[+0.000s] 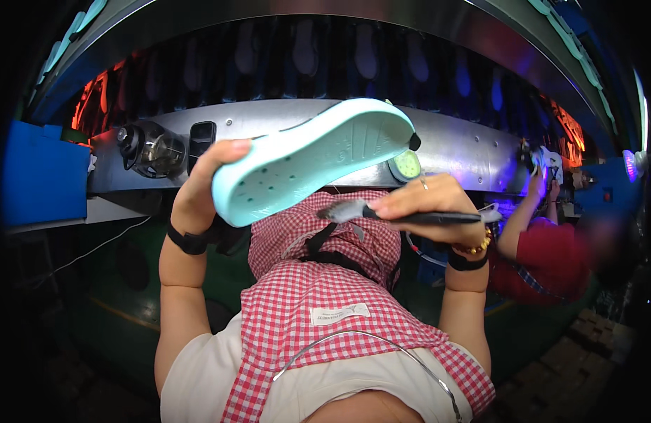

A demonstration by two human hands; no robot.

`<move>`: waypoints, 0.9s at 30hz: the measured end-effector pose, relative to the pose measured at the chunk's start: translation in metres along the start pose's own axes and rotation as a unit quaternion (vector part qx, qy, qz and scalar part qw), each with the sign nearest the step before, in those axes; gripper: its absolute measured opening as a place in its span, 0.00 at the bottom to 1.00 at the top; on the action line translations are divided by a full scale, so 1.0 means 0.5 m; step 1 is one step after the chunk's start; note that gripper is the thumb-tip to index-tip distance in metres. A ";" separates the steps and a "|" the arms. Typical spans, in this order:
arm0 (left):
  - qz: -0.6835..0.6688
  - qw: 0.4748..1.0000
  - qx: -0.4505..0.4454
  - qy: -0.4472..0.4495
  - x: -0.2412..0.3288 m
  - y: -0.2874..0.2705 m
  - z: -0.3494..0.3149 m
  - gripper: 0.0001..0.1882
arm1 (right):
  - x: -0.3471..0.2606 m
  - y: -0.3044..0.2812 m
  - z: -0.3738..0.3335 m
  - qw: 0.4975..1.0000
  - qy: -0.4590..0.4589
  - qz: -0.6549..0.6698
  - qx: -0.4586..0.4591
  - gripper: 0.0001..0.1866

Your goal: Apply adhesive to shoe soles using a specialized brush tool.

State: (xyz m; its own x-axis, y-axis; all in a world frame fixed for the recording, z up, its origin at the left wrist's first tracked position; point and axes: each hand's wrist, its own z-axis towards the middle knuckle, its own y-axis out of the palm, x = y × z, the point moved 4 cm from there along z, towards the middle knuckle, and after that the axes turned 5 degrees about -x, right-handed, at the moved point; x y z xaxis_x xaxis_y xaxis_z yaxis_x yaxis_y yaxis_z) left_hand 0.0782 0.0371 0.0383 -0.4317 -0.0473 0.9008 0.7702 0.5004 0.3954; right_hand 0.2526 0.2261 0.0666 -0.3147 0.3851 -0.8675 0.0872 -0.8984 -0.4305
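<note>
My left hand point(211, 173) grips one end of a mint-green foam shoe sole point(315, 166), with the thumb over its rim. The sole is held up and tilted, its hollow side facing me; small holes and raised marks show inside. A small black patch sits on the rim at its far right end. In my right hand point(435, 199) is a brush point(350, 209) with a dark handle and pale, dark-tipped bristles. The bristles point left, just below the sole and apparently apart from it.
Beyond the sole runs a metal bench point(459, 144) with a glass jar point(153, 148), a black rectangular tray-like thing point(202, 137) and a pale green pad-like piece point(406, 166). Soles hang behind it under dim light. A blue box point(43, 166) stands left; a co-worker in red point(551, 257) works right.
</note>
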 end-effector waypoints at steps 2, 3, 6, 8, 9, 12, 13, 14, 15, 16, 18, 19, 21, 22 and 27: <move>-0.243 0.964 -0.095 -0.045 -0.034 -0.047 0.005 0.31 | -0.042 -0.010 -0.006 0.999 -0.043 0.005 0.031 0.13; -0.021 0.971 0.231 -0.055 -0.008 -0.021 0.001 0.38 | -0.051 -0.012 -0.004 0.996 -0.073 0.022 0.053 0.14; -0.365 0.901 -0.219 0.088 -0.085 0.003 0.076 0.41 | -0.038 0.001 0.021 0.988 -0.022 0.043 0.144 0.12; -0.367 0.908 -0.181 0.091 -0.098 0.056 0.105 0.40 | 0.018 0.019 0.036 0.981 0.103 0.069 0.153 0.11; -0.421 0.896 -0.112 0.081 -0.113 0.064 0.104 0.41 | 0.043 0.024 0.040 0.974 0.116 0.086 0.176 0.10; -0.396 0.910 -0.097 0.074 -0.146 0.068 0.104 0.43 | 0.068 0.035 0.063 0.963 0.104 0.091 0.231 0.11; -0.372 0.925 -0.059 0.058 -0.155 0.067 0.101 0.45 | 0.057 0.038 0.070 0.975 0.074 0.012 0.208 0.11; -0.358 0.931 0.011 0.066 -0.153 0.055 0.105 0.44 | 0.044 0.053 0.078 0.980 0.004 -0.040 0.196 0.11; -0.356 0.932 0.011 0.065 -0.153 0.047 0.108 0.44 | 0.035 0.069 0.074 0.975 -0.017 -0.139 0.170 0.11; -0.345 0.934 0.034 0.091 -0.151 0.027 0.110 0.43 | 0.021 0.081 0.066 0.978 -0.008 -0.175 0.117 0.12; -0.328 0.934 0.057 0.132 -0.150 -0.009 0.107 0.41 | 0.005 0.087 0.044 0.981 -0.014 -0.187 0.038 0.11; -0.324 0.935 0.057 0.131 -0.148 -0.010 0.107 0.41 | 0.003 0.073 0.039 0.982 -0.016 -0.186 0.041 0.11; -0.326 0.933 0.076 0.132 -0.149 0.003 0.101 0.42 | -0.003 0.044 0.035 0.999 0.004 -0.044 0.029 0.10; -0.332 0.933 0.004 0.140 -0.146 0.019 0.099 0.43 | -0.010 0.033 0.043 0.997 0.030 0.001 0.074 0.09; -0.329 0.929 -0.019 0.166 -0.119 0.054 0.106 0.43 | 0.015 0.058 0.080 0.989 -0.017 0.006 0.145 0.11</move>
State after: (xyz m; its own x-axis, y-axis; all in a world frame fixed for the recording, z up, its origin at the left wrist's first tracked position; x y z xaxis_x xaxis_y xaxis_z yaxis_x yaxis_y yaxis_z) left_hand 0.0999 0.0991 -0.0141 -0.6512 -0.5998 0.4649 0.4097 0.2377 0.8807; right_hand 0.2150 0.1944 0.0575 -0.3481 0.3709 -0.8609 -0.1820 -0.9277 -0.3260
